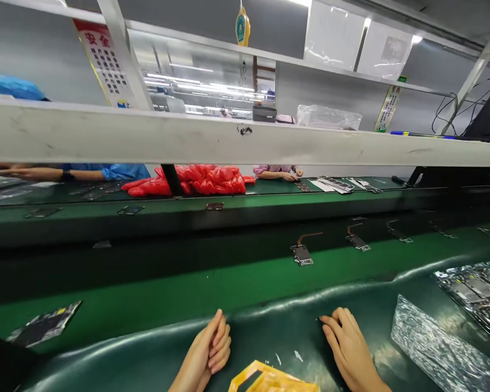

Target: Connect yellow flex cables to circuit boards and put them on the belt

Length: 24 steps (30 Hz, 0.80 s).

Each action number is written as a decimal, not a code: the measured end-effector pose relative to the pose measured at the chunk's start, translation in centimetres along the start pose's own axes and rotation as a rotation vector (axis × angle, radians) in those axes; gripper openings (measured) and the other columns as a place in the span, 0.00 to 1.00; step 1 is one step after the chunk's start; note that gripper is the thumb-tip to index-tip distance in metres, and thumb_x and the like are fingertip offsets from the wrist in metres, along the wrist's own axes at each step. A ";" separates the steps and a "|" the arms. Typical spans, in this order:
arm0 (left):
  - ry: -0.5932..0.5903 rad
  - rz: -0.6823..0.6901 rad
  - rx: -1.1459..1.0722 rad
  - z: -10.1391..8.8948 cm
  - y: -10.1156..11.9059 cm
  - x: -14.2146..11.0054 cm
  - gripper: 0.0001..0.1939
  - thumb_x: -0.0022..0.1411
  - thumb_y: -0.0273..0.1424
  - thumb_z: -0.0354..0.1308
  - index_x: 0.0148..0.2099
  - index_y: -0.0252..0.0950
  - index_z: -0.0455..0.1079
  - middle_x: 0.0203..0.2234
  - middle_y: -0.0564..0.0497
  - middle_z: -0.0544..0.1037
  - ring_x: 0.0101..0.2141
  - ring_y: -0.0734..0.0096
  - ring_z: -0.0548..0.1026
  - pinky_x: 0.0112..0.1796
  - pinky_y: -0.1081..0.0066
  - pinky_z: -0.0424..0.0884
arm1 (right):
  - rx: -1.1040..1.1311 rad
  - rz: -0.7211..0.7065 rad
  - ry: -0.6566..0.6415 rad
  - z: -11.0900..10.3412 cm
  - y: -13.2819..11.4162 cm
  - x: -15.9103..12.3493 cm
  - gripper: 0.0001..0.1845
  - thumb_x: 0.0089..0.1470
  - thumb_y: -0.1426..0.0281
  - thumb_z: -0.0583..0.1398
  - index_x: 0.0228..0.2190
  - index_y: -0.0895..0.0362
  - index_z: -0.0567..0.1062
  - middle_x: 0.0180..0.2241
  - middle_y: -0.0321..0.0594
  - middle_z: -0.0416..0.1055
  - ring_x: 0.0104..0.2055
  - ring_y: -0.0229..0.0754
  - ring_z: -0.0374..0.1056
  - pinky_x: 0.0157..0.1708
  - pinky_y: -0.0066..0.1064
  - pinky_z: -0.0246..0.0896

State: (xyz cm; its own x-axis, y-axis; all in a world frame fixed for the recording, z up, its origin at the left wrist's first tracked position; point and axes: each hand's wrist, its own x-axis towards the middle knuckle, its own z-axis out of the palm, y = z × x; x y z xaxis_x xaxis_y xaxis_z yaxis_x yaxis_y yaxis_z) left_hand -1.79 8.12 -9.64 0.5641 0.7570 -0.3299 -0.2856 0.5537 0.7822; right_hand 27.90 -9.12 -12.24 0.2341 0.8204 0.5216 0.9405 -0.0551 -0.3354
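- Your left hand (214, 348) has fingers curled closed.
- Your right hand (346, 340) bends narrowly at a tiny dark piece (319, 318); whether it's gripped, you cannot tell.
- Yellow frame (275, 379) lies between them, on the mat (269, 337).
- Boards dot the green belt (237, 286) beyond.

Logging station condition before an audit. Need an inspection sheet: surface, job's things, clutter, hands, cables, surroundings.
Surface: green mat, raised wavy edge; belt beyond.
Job's things: boards spaced along belt; wrapped boards at right.
Clutter: white scraps, yellow item cut off by frame, crumpled wrap.
Hands: left hand curled, contents not visible; right hand fingers at a tiny dark bit.
Cables: thin, looped, upper right.
Surroundings: red bags, people working opposite.
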 end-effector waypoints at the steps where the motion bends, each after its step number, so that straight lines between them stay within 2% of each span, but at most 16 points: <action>1: -0.004 0.001 -0.010 0.2 0.2 -0.2 0.40 0.49 0.59 0.70 0.22 0.37 0.48 0.15 0.63 0.48 0.15 0.87 0.41 0.16 0.80 0.44 | -0.027 -0.008 -0.009 -0.1 0.0 0.0 0.16 0.71 0.61 0.52 0.42 0.50 0.78 0.36 0.41 0.73 0.39 0.47 0.73 0.43 0.39 0.71; 4: -0.017 0.007 -0.023 0.4 0.2 -0.2 0.39 0.51 0.58 0.70 0.22 0.37 0.49 0.14 0.63 0.48 0.15 0.87 0.42 0.16 0.80 0.45 | -0.047 -0.008 -0.015 -0.2 0.2 -0.5 0.13 0.71 0.60 0.53 0.47 0.50 0.75 0.37 0.40 0.75 0.40 0.47 0.75 0.43 0.39 0.72; 6: -0.024 0.016 -0.019 0.4 0.0 -0.1 0.38 0.51 0.58 0.70 0.22 0.37 0.49 0.14 0.63 0.48 0.15 0.87 0.42 0.16 0.80 0.44 | -0.034 0.052 0.061 -0.2 0.7 -1.0 0.15 0.71 0.61 0.52 0.53 0.54 0.69 0.35 0.41 0.76 0.36 0.46 0.76 0.39 0.35 0.72; 8: -0.024 0.022 -0.012 0.3 -0.2 -0.1 0.39 0.51 0.59 0.69 0.22 0.37 0.49 0.14 0.63 0.49 0.15 0.87 0.42 0.16 0.80 0.44 | -0.040 0.091 0.101 -0.2 1.1 -1.2 0.14 0.71 0.66 0.50 0.54 0.57 0.65 0.32 0.40 0.76 0.33 0.45 0.77 0.35 0.34 0.71; 10: -0.019 0.017 -0.003 0.1 -0.3 -0.1 0.39 0.50 0.60 0.69 0.22 0.37 0.49 0.14 0.63 0.48 0.14 0.87 0.42 0.15 0.80 0.44 | -0.085 0.031 -0.002 -0.2 1.2 -1.2 0.12 0.68 0.73 0.49 0.50 0.55 0.67 0.30 0.39 0.78 0.31 0.45 0.78 0.37 0.36 0.70; 13: -0.015 -0.011 0.013 -0.5 -0.5 0.0 0.41 0.48 0.62 0.69 0.21 0.37 0.47 0.13 0.63 0.47 0.14 0.87 0.41 0.15 0.80 0.43 | -0.163 -0.047 -0.179 -0.5 0.5 -0.9 0.16 0.63 0.79 0.48 0.42 0.52 0.71 0.29 0.36 0.80 0.30 0.45 0.79 0.44 0.40 0.68; 16: -0.013 -0.030 0.014 -1.1 -0.4 0.3 0.40 0.50 0.60 0.69 0.22 0.37 0.48 0.14 0.62 0.48 0.15 0.86 0.42 0.15 0.79 0.45 | -0.197 -0.001 -0.218 -0.7 -0.4 -0.5 0.16 0.61 0.81 0.49 0.38 0.52 0.72 0.29 0.35 0.81 0.31 0.44 0.79 0.46 0.40 0.66; 20: -0.020 -0.037 0.025 -1.2 -0.2 0.3 0.38 0.51 0.58 0.70 0.22 0.37 0.50 0.14 0.62 0.49 0.15 0.85 0.42 0.16 0.79 0.47 | -0.219 0.030 -0.295 -0.9 -0.7 -0.4 0.15 0.59 0.82 0.51 0.38 0.52 0.71 0.32 0.36 0.82 0.34 0.43 0.80 0.48 0.38 0.65; 24: -0.029 -0.011 0.041 -0.8 -0.3 0.0 0.36 0.55 0.58 0.68 0.22 0.37 0.51 0.15 0.62 0.49 0.16 0.84 0.43 0.16 0.79 0.49 | -0.214 0.023 -0.333 -0.9 -0.5 -0.6 0.14 0.63 0.81 0.49 0.39 0.53 0.70 0.32 0.38 0.82 0.33 0.45 0.80 0.47 0.40 0.65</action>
State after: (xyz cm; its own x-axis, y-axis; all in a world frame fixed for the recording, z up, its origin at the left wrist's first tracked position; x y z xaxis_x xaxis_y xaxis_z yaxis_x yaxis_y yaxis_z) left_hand -2.34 8.25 -10.33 0.5893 0.7402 -0.3237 -0.2476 0.5469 0.7998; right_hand 27.55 -10.13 -11.69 0.1958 0.9554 0.2210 0.9743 -0.1640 -0.1541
